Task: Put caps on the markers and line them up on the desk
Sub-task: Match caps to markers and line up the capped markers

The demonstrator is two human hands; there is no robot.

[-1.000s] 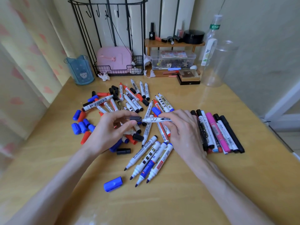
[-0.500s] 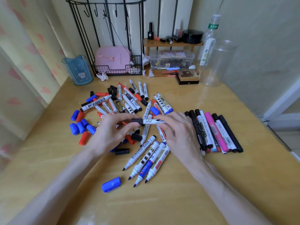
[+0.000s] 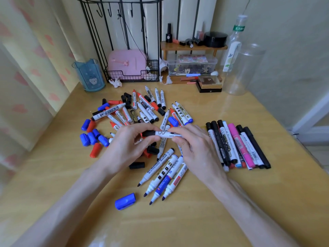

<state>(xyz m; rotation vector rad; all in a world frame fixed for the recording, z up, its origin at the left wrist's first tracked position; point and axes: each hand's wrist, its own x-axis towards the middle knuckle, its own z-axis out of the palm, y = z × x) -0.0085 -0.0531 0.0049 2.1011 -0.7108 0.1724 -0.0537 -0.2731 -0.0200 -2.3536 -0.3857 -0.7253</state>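
Observation:
I hold a white whiteboard marker (image 3: 164, 134) level above the pile. My right hand (image 3: 195, 148) grips its barrel. My left hand (image 3: 128, 145) pinches the black cap (image 3: 148, 133) that sits on the marker's left end. Below the hands lie several uncapped markers (image 3: 164, 177) with tips pointing toward me. More uncapped markers (image 3: 146, 107) are scattered behind the hands. Loose blue, red and black caps (image 3: 92, 138) lie at the left, and one blue cap (image 3: 125, 201) lies near me. A row of capped markers (image 3: 238, 145) is lined up on the right of the desk (image 3: 231, 202).
At the back stand a blue pen cup (image 3: 89, 75), a black wire rack with a pink box (image 3: 127, 65), a small wooden shelf (image 3: 193, 48) over a clear box, and a clear bottle (image 3: 243, 68). The desk's right edge drops off beyond the capped row.
The black cap in my left hand has come onto the marker's left end; a second ago cap and marker were apart. Both hands stayed over the pile.

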